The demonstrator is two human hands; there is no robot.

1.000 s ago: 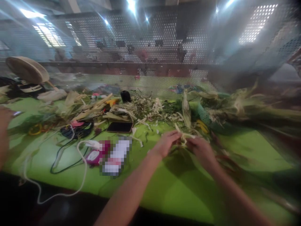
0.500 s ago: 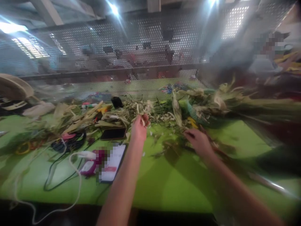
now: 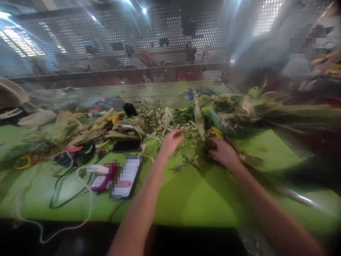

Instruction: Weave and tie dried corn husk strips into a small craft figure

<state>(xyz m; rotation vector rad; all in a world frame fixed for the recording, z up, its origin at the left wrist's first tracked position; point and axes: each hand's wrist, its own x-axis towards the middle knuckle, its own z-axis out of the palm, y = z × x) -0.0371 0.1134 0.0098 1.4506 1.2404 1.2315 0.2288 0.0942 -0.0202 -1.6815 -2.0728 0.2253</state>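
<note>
Near husk strips [image 3: 169,122], the left hand [image 3: 172,139] is held; near dark scraps [image 3: 207,147], the right hand [image 3: 223,152]. Neither grip can be told.

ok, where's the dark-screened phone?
Head view, left of centre: the dark-screened phone lies flat on the green table, just beyond the lit phone, to the left of the left hand.

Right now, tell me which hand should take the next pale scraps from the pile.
Left, I'd judge: the left hand is beside the pale scraps, while the right hand looks busy at a dark clump.
</note>
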